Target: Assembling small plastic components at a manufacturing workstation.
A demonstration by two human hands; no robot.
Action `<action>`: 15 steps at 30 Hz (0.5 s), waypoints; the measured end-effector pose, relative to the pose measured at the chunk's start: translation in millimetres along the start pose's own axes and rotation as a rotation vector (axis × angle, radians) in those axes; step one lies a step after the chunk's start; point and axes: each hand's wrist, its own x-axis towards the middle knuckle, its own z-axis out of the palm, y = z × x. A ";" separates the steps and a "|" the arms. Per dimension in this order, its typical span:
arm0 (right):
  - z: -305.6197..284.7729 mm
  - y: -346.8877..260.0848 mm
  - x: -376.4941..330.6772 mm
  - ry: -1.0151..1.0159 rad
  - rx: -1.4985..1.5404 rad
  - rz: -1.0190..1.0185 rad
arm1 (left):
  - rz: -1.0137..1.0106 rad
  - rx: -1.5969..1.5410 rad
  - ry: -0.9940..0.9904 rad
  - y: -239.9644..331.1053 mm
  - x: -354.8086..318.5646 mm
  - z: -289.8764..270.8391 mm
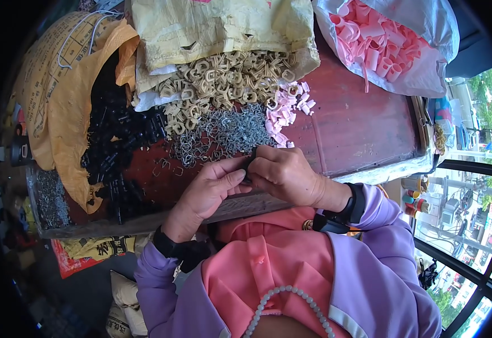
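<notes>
My left hand (212, 188) and my right hand (288, 173) meet over the near edge of the table. Between their fingertips is a small black plastic part (248, 168), mostly covered by the fingers. Both hands are closed on it. Just beyond them lies a heap of bent metal wire clips (240, 130). Next to the clips are small pale pink plastic pieces (282, 115). Beige plastic ring-shaped pieces (212, 81) spill from a pale yellow sack (223, 31) behind. To the left, a pile of black plastic parts (116, 141) spreads out of an orange woven sack (60, 107).
The dark red tabletop (358, 124) stretches to the right. At the far right, a white bag (432, 34) holds pink curved plastic pieces (378, 42). More metal bits (53, 197) lie at the left corner. Thread spools (417, 204) stand by the window. Packed sacks (127, 298) lie below left.
</notes>
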 end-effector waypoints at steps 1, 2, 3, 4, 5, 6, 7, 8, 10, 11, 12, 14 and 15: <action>0.2 0.1 0.3 -0.004 0.000 0.001 | -0.010 0.029 0.008 0.0 0.9 0.5; 0.5 0.0 0.8 -0.006 -0.001 0.008 | -0.018 0.057 0.015 0.1 1.5 0.2; 0.6 -0.3 1.5 -0.010 -0.003 0.014 | -0.016 0.052 0.015 -0.3 2.3 -1.3; 0.9 -1.0 3.2 -0.014 -0.005 0.018 | -0.016 0.040 -0.004 -0.9 2.3 -3.8; 1.5 -1.0 5.0 -0.020 -0.007 0.013 | -0.014 0.027 -0.023 -1.6 2.3 -6.6; 2.6 -0.3 6.5 -0.023 0.043 0.012 | -0.011 0.013 -0.043 -1.9 1.9 -9.2; 3.8 0.5 8.1 -0.027 0.093 0.011 | -0.001 0.008 -0.042 -1.9 0.8 -11.7; 5.1 0.8 10.0 -0.033 0.142 0.008 | -0.012 -0.036 -0.049 -1.8 -0.6 -14.3; 8.6 0.5 17.3 -0.012 0.204 0.001 | -0.022 -0.123 -0.054 1.2 -7.2 -21.9; 9.4 1.9 20.7 0.017 0.263 0.012 | -0.003 -0.131 -0.049 3.3 -9.5 -25.6; 10.6 3.8 24.9 0.046 0.324 0.021 | 0.004 -0.139 -0.024 6.0 -12.5 -29.6; 12.9 10.9 35.8 -0.028 0.253 0.008 | 0.019 -0.154 0.028 12.8 -20.3 -39.7; 14.6 15.1 43.0 -0.083 0.182 0.007 | 0.041 -0.160 0.036 15.4 -26.4 -48.6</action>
